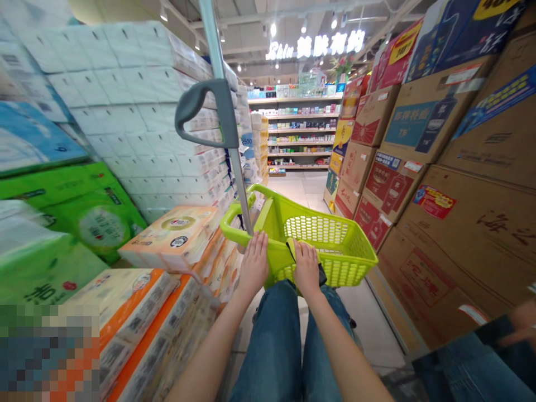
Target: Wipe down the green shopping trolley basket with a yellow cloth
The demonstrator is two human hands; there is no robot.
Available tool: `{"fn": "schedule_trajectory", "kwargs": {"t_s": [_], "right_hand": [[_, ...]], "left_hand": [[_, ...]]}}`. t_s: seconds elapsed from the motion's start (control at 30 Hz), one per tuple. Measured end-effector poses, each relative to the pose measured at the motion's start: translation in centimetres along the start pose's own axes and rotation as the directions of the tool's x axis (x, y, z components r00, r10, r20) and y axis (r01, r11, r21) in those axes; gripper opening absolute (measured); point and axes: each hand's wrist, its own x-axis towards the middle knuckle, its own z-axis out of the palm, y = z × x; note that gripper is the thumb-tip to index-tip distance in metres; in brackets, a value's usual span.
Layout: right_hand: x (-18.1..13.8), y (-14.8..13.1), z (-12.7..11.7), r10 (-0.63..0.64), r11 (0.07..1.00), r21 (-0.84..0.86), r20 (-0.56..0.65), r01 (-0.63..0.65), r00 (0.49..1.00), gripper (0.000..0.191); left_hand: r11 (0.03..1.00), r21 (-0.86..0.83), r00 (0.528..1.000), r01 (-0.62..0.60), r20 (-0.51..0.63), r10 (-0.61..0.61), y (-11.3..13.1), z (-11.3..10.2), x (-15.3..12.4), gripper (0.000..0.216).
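Note:
A lime-green rolling shopping basket (340,237) with slotted walls stands tilted in front of my knees. My left hand (254,261) lies over its near rim beside the foot of the metal pole, fingers together and thumb hidden. Farther right along the same rim, my right hand (306,264) is closed over the edge. A black-edged yellow-green strip and a dark piece show around the right hand; what they are I cannot make out. From the basket's left end rises the grey pull handle (230,114) on its pole. Inside the basket I see bare slotted plastic.
Stacked white tissue packs (138,117) and orange-wrapped paper packs (176,231) line the left. Tall cardboard cartons (473,234) form a wall on the right. Shelves of goods (301,125) stand at the aisle's end. A blurred person's hand (521,324) shows at lower right.

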Motion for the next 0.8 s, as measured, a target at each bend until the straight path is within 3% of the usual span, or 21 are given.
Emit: {"fn": "schedule_trajectory", "kwargs": {"t_s": [0.53,0.63,0.8], "right_hand": [[0.2,0.7,0.0,0.051,0.999,0.019,-0.006,-0.051,0.999,0.071],[1.1,-0.9,-0.6,0.096,0.995,0.024,0.041,-0.097,0.995,0.069],[3.2,-5.2,-0.9,-0.002,0.996,0.086,0.115,-0.008,0.993,0.073]], "left_hand": [[1.0,-0.018,0.998,0.006,0.055,-0.005,0.9,0.1,0.7,0.073],[0.999,0.034,0.999,0.016,0.04,-0.018,1.1,0.5,0.7,0.071],[0.988,0.143,0.998,0.054,0.013,-0.056,1.1,1.5,1.0,0.062]]}}
